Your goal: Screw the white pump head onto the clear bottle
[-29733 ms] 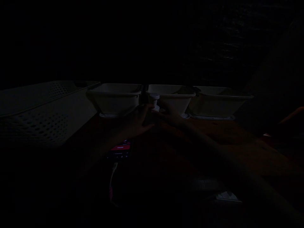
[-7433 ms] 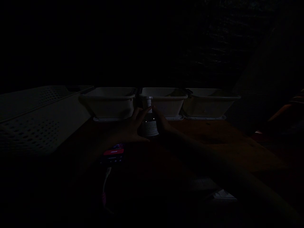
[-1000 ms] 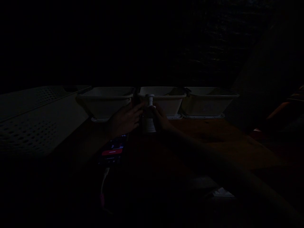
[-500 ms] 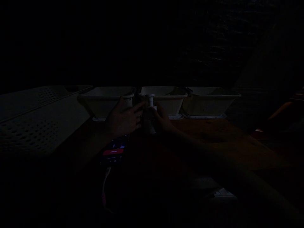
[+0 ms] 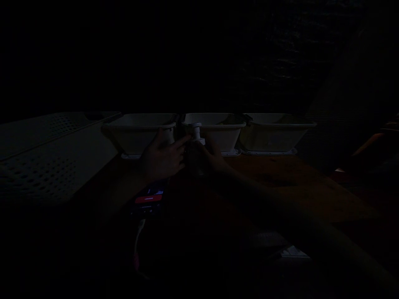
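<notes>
The view is very dark. A pump bottle [image 5: 198, 164] with a white pump top stands in the middle, in front of the central basin, its body hard to make out. My right hand [image 5: 215, 158] grips the bottle from the right, thumb toward the near side below the pump. On the left, my left hand [image 5: 165, 160] is open, its fingers stretched toward the bottle; whether they touch it I cannot tell. Just below that hand lies a phone [image 5: 149, 199] with a lit screen and a red bar.
Three pale basins stand in a row at the back: a left basin [image 5: 140, 139], a middle basin [image 5: 229, 139] and a right basin [image 5: 271, 139]. A perforated basket [image 5: 37, 166] is at left. A white cable [image 5: 137, 238] runs from the phone across the wooden table [image 5: 299, 178].
The pump bottle has tilted slightly, its top leaning a little to the left. Both hands stay in nearly the same place.
</notes>
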`<act>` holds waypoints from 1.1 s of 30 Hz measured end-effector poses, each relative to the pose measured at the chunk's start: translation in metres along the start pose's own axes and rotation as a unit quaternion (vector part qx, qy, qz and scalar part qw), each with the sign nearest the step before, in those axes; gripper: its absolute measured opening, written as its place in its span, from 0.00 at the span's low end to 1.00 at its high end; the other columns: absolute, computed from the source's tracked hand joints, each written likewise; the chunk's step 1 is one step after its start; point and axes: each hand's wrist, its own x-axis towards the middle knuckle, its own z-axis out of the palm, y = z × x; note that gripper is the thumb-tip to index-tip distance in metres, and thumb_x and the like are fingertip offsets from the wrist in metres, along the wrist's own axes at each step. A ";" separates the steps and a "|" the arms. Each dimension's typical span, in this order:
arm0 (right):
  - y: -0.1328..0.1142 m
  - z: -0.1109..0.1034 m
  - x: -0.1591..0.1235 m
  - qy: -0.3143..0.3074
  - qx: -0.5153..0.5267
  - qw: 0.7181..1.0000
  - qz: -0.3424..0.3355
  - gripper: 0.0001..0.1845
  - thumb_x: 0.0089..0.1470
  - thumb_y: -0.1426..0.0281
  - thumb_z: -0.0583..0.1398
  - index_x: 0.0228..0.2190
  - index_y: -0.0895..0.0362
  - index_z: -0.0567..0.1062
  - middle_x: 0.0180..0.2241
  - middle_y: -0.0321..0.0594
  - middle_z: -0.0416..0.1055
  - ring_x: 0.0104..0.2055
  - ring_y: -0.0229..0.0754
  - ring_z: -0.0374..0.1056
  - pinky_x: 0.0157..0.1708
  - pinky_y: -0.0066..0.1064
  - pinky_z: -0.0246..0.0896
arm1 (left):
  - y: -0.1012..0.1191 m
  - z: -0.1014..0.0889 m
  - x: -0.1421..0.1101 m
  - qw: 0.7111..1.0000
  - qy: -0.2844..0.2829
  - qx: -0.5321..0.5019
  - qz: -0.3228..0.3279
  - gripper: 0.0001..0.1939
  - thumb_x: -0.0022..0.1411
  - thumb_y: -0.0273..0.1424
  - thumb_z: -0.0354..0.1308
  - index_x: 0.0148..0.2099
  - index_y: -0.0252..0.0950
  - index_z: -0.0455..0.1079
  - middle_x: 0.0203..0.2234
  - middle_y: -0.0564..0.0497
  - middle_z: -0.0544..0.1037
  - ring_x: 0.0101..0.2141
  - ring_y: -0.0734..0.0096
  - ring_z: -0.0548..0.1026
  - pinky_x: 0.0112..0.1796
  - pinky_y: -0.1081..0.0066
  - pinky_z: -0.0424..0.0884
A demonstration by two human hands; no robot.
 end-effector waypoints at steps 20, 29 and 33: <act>0.010 0.005 0.000 0.005 0.084 0.996 0.039 0.24 0.58 0.50 0.58 0.49 0.51 0.70 0.42 0.38 0.73 0.43 0.43 0.70 0.44 0.34 0.66 | -0.021 -0.010 0.010 0.991 -0.027 0.122 0.041 0.48 0.55 0.38 0.66 0.71 0.57 0.44 0.70 0.52 0.52 0.67 0.49 0.54 0.61 0.50 0.60; 0.017 0.006 0.005 -0.007 0.147 0.987 0.067 0.22 0.57 0.50 0.59 0.46 0.51 0.71 0.43 0.39 0.73 0.46 0.45 0.68 0.49 0.39 0.66 | -0.025 -0.023 0.013 0.982 -0.084 0.144 0.094 0.57 0.48 0.25 0.70 0.71 0.55 0.41 0.71 0.49 0.47 0.67 0.44 0.51 0.62 0.45 0.58; 0.015 0.006 0.006 -0.013 0.165 0.983 0.079 0.21 0.57 0.51 0.60 0.46 0.51 0.72 0.43 0.38 0.73 0.47 0.45 0.68 0.50 0.38 0.66 | -0.023 -0.023 0.013 0.978 -0.073 0.167 0.100 0.57 0.49 0.27 0.71 0.72 0.54 0.41 0.70 0.48 0.49 0.67 0.43 0.51 0.62 0.45 0.57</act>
